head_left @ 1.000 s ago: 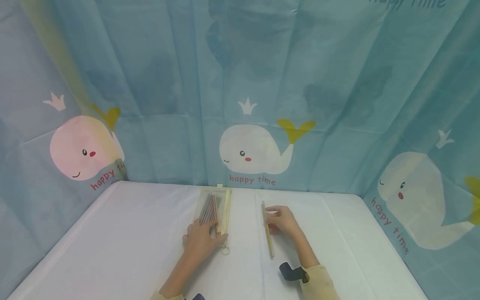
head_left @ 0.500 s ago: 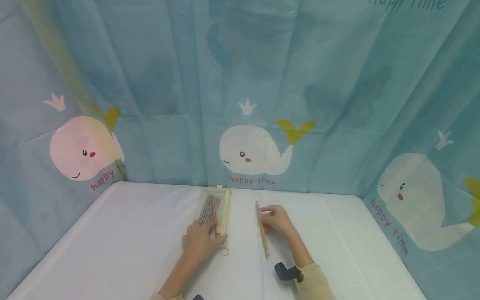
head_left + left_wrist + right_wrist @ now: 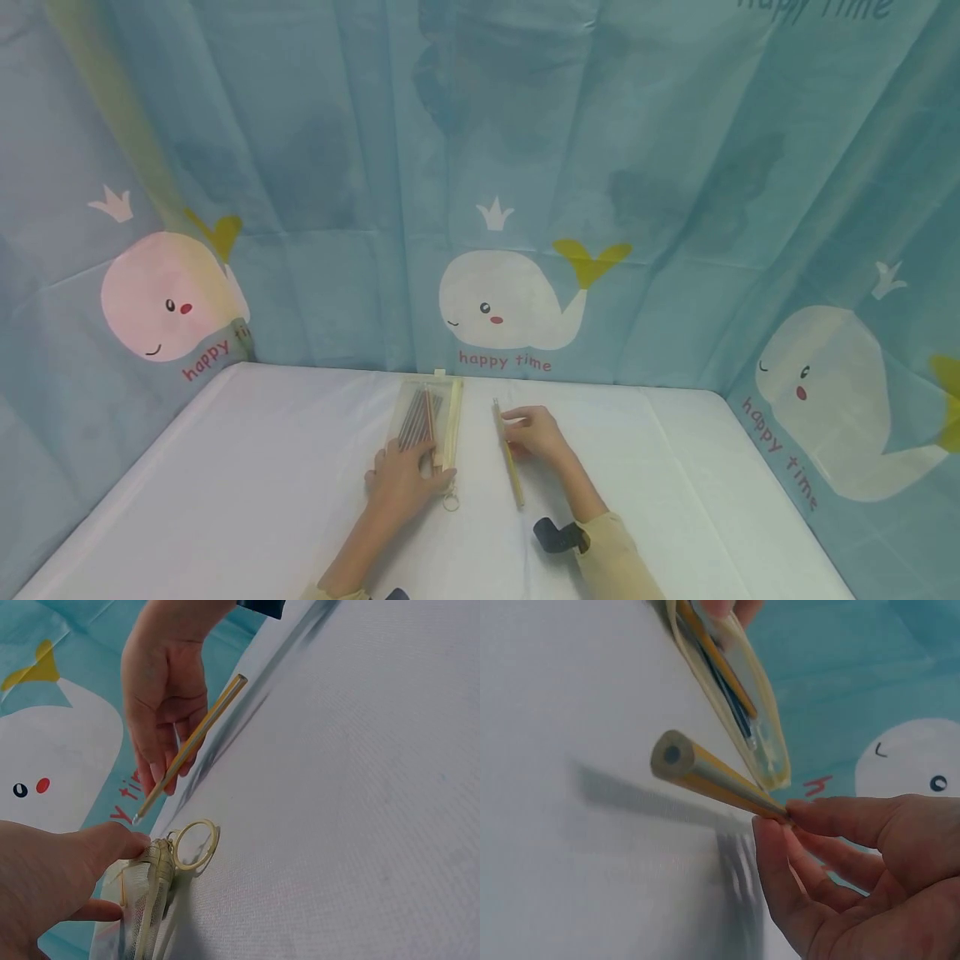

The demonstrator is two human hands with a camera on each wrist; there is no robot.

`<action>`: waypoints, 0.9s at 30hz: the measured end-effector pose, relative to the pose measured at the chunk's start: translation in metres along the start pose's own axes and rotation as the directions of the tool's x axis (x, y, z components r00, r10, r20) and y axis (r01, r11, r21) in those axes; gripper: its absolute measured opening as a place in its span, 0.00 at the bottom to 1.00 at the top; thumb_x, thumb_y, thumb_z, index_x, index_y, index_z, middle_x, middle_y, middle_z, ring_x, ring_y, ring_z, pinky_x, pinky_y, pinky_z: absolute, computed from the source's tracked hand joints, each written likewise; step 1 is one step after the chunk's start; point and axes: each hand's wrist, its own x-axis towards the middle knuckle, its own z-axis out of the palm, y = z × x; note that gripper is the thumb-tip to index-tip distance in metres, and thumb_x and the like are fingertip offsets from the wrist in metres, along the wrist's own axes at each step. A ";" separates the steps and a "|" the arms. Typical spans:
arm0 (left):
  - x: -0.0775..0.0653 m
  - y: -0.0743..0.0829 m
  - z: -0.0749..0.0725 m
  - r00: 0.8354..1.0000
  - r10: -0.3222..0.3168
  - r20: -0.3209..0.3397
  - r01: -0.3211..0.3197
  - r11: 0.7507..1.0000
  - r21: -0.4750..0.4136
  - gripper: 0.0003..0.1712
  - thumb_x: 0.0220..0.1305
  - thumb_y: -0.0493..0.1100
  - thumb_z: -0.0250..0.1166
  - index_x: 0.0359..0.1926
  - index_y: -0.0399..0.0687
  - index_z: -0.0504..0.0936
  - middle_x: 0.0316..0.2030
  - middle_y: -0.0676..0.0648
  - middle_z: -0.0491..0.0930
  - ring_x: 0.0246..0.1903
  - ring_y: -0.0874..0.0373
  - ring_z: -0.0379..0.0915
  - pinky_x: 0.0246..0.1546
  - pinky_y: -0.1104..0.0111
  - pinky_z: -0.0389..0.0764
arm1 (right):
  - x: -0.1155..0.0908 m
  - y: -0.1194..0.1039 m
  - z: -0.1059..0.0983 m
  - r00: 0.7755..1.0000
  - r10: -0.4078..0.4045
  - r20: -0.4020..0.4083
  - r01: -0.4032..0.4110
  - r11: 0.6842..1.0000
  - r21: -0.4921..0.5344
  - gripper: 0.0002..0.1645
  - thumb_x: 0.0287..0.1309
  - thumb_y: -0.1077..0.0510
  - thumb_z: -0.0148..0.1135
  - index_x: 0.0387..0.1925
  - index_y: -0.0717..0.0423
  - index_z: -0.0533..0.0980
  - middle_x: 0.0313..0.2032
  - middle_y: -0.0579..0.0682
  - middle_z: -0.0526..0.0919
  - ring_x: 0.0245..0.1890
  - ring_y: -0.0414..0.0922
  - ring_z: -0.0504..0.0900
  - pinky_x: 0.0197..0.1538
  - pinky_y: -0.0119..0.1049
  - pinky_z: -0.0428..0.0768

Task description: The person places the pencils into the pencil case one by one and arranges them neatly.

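Observation:
A see-through pencil case (image 3: 450, 417) with a pale yellow zip edge lies at the back middle of the table, several pencils (image 3: 417, 421) inside it. My left hand (image 3: 402, 483) grips its near end, the thumb (image 3: 124, 841) close to the zip end and its ring (image 3: 196, 845). In the right wrist view the zip side of the case gapes, showing pencils within. To the right of the case, my right hand (image 3: 537, 435) pinches a yellow pencil with a grey stripe (image 3: 512, 471) between thumb and fingertips. The pencil's flat end (image 3: 673, 755) tilts toward me, above the cloth.
White cloth (image 3: 247, 483) covers the table. Blue curtains with printed whales (image 3: 498, 298) stand at the back and both sides, close behind the case. A dark wrist mount (image 3: 557, 536) sits at the right sleeve.
My right hand has moved left with the pencil, bringing it nearer the pencil case. The left hand and the case have stayed where they were.

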 end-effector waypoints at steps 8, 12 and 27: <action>0.000 -0.001 0.001 1.000 0.005 -0.009 -0.005 1.000 -0.005 0.39 0.58 0.61 0.77 0.65 0.46 0.83 0.59 0.26 0.75 0.57 0.28 0.71 0.48 0.33 0.72 | 0.007 -0.009 0.014 0.999 -0.016 0.037 0.016 1.000 -0.005 0.22 0.62 0.67 0.68 0.58 0.67 0.82 0.39 0.58 0.90 0.28 0.44 0.88 0.36 0.38 0.88; 0.000 -0.001 0.001 1.000 0.014 -0.013 -0.014 1.000 -0.002 0.39 0.58 0.61 0.77 0.64 0.46 0.83 0.58 0.26 0.75 0.56 0.29 0.71 0.47 0.34 0.72 | 0.011 -0.012 0.020 0.999 -0.021 0.043 0.021 1.000 -0.016 0.22 0.61 0.66 0.68 0.57 0.67 0.82 0.40 0.58 0.90 0.30 0.45 0.89 0.38 0.39 0.89; 0.000 0.000 0.001 1.000 0.015 -0.017 -0.015 1.000 0.015 0.39 0.59 0.61 0.77 0.64 0.45 0.83 0.59 0.26 0.75 0.56 0.28 0.72 0.48 0.33 0.73 | 0.024 -0.022 0.038 0.998 0.002 0.066 -0.001 1.000 -0.007 0.23 0.60 0.65 0.69 0.57 0.65 0.82 0.39 0.57 0.90 0.30 0.44 0.88 0.38 0.37 0.88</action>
